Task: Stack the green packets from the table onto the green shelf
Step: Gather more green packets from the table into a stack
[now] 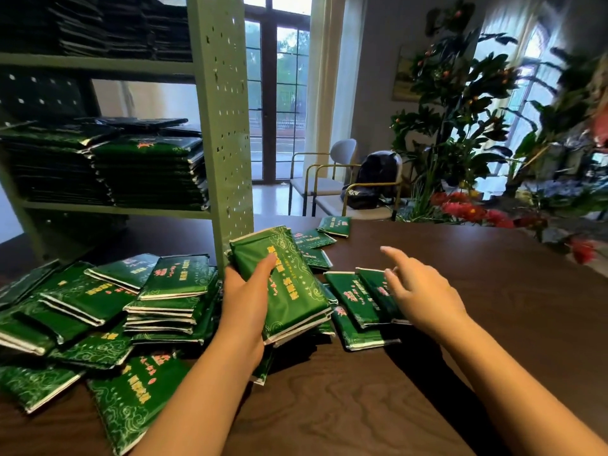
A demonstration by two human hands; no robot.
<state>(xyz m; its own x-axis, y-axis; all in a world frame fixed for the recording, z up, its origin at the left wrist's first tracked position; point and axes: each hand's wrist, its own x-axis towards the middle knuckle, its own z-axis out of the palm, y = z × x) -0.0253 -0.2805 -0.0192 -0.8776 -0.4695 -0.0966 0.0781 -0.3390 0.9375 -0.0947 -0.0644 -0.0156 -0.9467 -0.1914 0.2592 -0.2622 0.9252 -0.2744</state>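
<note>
My left hand (245, 302) grips a small stack of green packets (289, 284), lifted and tilted above the brown table (460, 324). My right hand (419, 289) hovers open, fingers spread, just over two green packets (353, 296) lying to the right of the held stack. Several more green packets (108, 307) lie in a loose heap on the table's left. A few others (324, 235) lie farther back. The green shelf (223, 126) stands at the back left with tall piles of packets (148, 172) on its middle level and more on the level above.
The shelf's perforated side panel (227, 93) stands right behind the held stack. Beyond the table are two chairs (329, 179), one with a dark bag (375, 179), and plants with red flowers (467, 209) at the right.
</note>
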